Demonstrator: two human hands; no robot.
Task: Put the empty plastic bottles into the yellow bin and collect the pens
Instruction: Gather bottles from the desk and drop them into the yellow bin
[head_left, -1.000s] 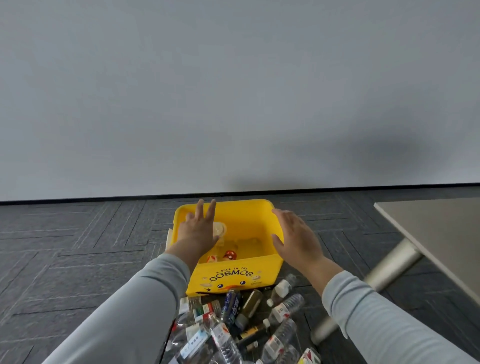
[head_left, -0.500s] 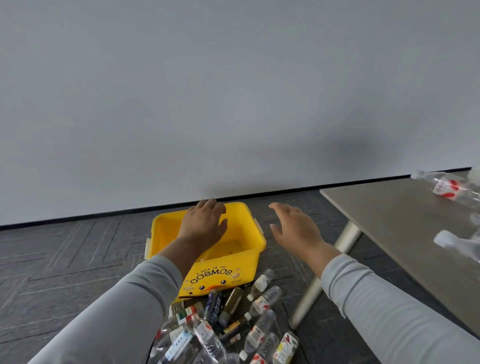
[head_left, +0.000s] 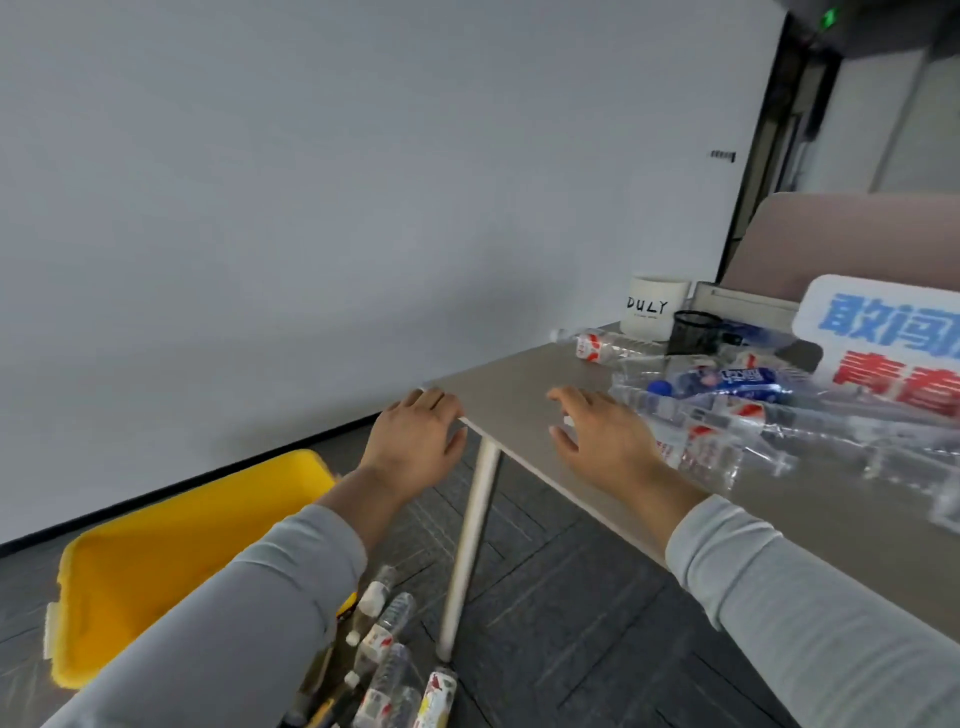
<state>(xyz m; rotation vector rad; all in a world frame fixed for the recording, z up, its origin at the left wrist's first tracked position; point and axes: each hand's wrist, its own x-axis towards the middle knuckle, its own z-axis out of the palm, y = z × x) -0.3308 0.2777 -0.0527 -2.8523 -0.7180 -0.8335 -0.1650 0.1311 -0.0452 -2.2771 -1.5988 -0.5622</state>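
Note:
The yellow bin stands on the floor at lower left, partly behind my left sleeve. Several empty plastic bottles lie on the carpet beside it. On the grey table at right lies a heap of clear plastic bottles, one with a blue cap and label. My left hand hovers at the table's near corner, empty, fingers loosely spread. My right hand is over the table top, open, just left of the bottle heap. No pens are clearly visible.
A white cup marked DULY and a black mesh pen holder stand at the table's far side. A white sign with blue and red characters leans at right. The table's white leg stands between bin and table.
The view has swung right from the bin to the table. Both hands have left the bin and risen to the table's corner and top.

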